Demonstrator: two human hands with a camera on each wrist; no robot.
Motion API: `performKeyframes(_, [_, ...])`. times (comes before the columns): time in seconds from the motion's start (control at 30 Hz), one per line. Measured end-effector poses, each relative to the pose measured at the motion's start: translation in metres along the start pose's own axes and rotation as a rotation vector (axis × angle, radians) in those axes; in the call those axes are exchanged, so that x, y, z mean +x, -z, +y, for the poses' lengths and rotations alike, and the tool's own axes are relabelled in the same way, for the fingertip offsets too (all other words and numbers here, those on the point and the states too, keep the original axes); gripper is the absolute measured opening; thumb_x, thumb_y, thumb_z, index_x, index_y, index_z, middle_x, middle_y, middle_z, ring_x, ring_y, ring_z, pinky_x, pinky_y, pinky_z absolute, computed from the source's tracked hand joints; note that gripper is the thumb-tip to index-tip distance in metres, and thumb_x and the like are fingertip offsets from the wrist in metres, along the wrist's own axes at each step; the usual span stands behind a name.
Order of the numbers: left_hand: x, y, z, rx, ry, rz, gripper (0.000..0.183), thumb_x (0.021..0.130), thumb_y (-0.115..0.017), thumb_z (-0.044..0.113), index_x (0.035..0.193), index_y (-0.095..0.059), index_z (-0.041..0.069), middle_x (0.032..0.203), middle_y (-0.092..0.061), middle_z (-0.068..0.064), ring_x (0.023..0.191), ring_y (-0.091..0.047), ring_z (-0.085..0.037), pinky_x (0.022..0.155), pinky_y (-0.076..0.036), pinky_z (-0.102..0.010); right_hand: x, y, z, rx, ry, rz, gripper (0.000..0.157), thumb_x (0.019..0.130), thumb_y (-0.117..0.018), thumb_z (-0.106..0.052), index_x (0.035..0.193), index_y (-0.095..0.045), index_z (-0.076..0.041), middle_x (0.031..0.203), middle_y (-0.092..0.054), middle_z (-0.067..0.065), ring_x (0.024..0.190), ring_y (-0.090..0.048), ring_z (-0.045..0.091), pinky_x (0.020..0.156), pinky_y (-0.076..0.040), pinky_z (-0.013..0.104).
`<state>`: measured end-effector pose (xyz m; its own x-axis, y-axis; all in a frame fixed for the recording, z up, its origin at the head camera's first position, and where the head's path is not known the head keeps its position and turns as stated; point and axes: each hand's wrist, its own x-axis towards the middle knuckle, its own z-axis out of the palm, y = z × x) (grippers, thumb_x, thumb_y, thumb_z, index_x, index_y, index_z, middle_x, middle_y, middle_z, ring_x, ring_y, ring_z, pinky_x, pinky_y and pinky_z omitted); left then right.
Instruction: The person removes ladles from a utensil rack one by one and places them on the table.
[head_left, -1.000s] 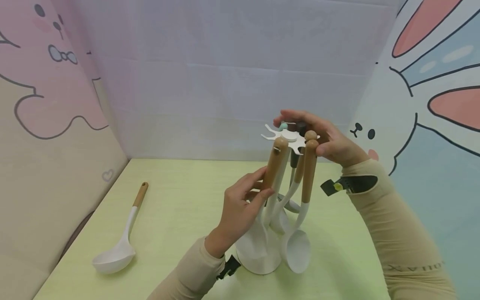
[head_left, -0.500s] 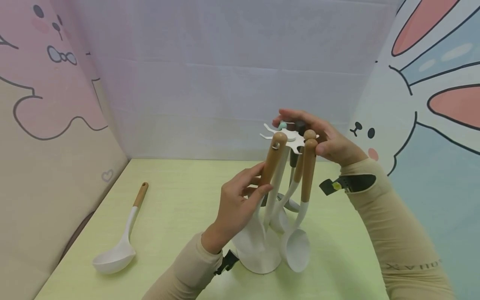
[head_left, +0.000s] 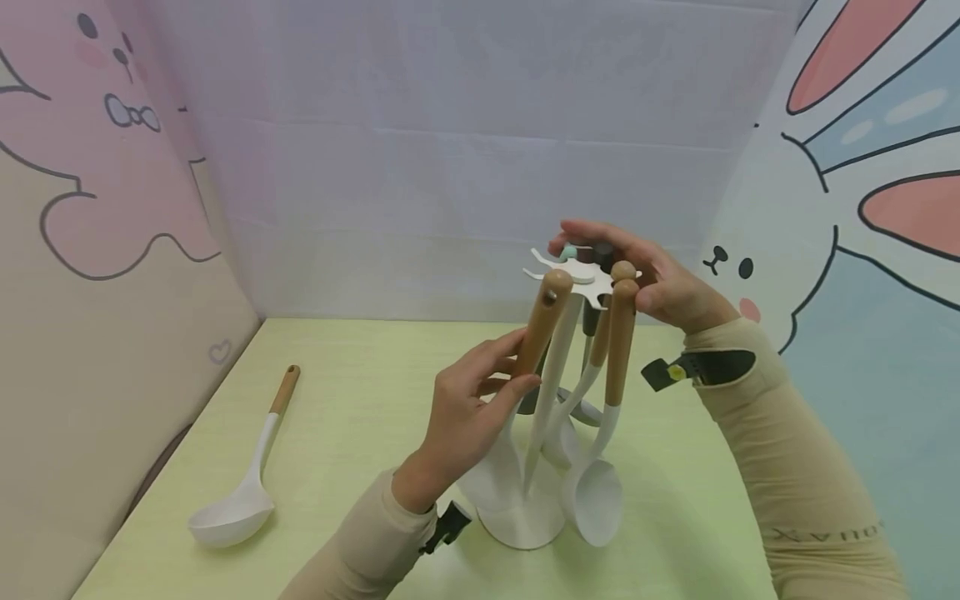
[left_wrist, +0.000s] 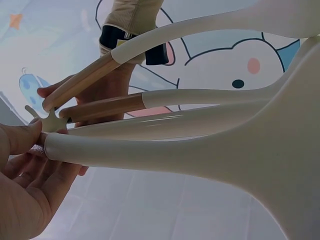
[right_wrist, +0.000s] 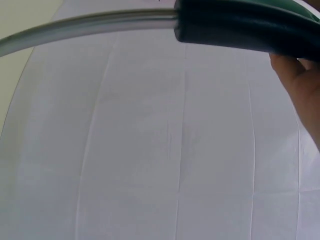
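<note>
My left hand (head_left: 468,408) pinches the wooden handle of a white spatula (head_left: 491,479) with a broad head, partly hidden behind the hand. The handle's top leans left of the hooked crown of a white utensil rack (head_left: 581,273). In the left wrist view the spatula (left_wrist: 200,160) widens toward the right edge. My right hand (head_left: 660,279) steadies the rack's top, thumb beside the handle of a hanging white ladle (head_left: 594,504), fingers reaching behind the crown. A dark-handled utensil with a metal shank (right_wrist: 230,25) hangs at the back, near the right hand.
Another white ladle (head_left: 236,508) with a wooden handle lies on the pale green table (head_left: 360,467) at the left. The rack's round base (head_left: 521,525) stands on the table. Printed cloth walls (head_left: 465,175) enclose the back and sides.
The left hand has moved a little left with the spatula; its handle top has shifted away from the crown and the rack's post shows more. The right hand stays put.
</note>
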<state>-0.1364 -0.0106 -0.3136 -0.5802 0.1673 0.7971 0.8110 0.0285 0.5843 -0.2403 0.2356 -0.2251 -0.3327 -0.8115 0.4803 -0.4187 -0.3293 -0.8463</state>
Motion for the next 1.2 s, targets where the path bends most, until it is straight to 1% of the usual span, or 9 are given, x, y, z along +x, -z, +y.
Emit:
performKeyframes(0.3, [-0.002,0.004,0.001,0.001,-0.032,0.003,0.047,0.079,-0.077,-0.012,0.123,-0.062,-0.010,0.106,-0.069,-0.021,0.085,-0.072,-0.028,0.066,-0.060,-0.029,-0.003,0.001,0.000,-0.028,0.001,0.014,0.087,0.087,-0.076,-0.040,0.156,-0.032,-0.009,0.152,-0.038,0.015,0.132,-0.042,0.027,0.107,-0.042,0.034])
performKeyframes(0.53, [-0.004,0.010,0.001,0.008,-0.051,-0.010,0.047,0.077,-0.079,-0.012,0.121,-0.063,-0.009,0.103,-0.070,-0.019,0.084,-0.072,-0.027,0.066,-0.060,-0.029,-0.003,0.000,0.001,0.008,0.014,0.015,0.086,0.088,-0.076,-0.039,0.155,-0.032,-0.008,0.151,-0.038,0.015,0.131,-0.044,0.026,0.106,-0.043,0.033])
performKeyframes(0.63, [-0.003,0.014,0.001,0.019,-0.071,-0.008,0.048,0.075,-0.079,-0.013,0.120,-0.063,-0.010,0.102,-0.070,-0.019,0.083,-0.072,-0.027,0.065,-0.060,-0.028,-0.002,0.001,0.002,0.021,0.019,0.010,0.086,0.088,-0.076,-0.038,0.155,-0.032,-0.008,0.152,-0.038,0.015,0.133,-0.043,0.026,0.107,-0.042,0.033])
performKeyframes(0.77, [-0.004,0.021,-0.001,0.036,-0.081,-0.007,0.048,0.075,-0.079,-0.014,0.120,-0.063,-0.010,0.102,-0.070,-0.019,0.082,-0.072,-0.027,0.063,-0.060,-0.028,-0.002,0.001,0.002,0.040,0.023,0.011,0.086,0.088,-0.076,-0.037,0.155,-0.032,-0.007,0.152,-0.038,0.015,0.136,-0.041,0.026,0.109,-0.040,0.033])
performKeyframes(0.9, [-0.006,0.032,-0.007,0.066,-0.042,0.004,0.050,0.075,-0.079,-0.015,0.122,-0.063,-0.009,0.104,-0.070,-0.019,0.080,-0.072,-0.027,0.061,-0.060,-0.029,-0.002,0.000,0.003,0.040,0.030,0.018,0.086,0.088,-0.077,-0.036,0.155,-0.032,-0.007,0.153,-0.038,0.016,0.136,-0.041,0.026,0.109,-0.040,0.033])
performKeyframes(1.07, [-0.008,0.047,-0.021,0.077,0.061,0.016,0.051,0.076,-0.077,-0.015,0.124,-0.061,-0.010,0.108,-0.069,-0.021,0.080,-0.072,-0.030,0.060,-0.061,-0.032,-0.002,-0.001,0.004,0.027,0.037,0.025,0.087,0.087,-0.077,-0.036,0.155,-0.032,-0.006,0.153,-0.039,0.016,0.137,-0.040,0.026,0.109,-0.039,0.032])
performKeyframes(1.2, [-0.007,0.058,-0.032,0.119,0.138,0.013,0.049,0.080,-0.077,-0.010,0.126,-0.062,-0.007,0.109,-0.069,-0.020,0.081,-0.072,-0.029,0.062,-0.060,-0.029,-0.002,-0.002,0.005,0.026,0.039,0.039,0.087,0.087,-0.078,-0.038,0.155,-0.033,-0.007,0.152,-0.040,0.016,0.137,-0.040,0.026,0.109,-0.039,0.032])
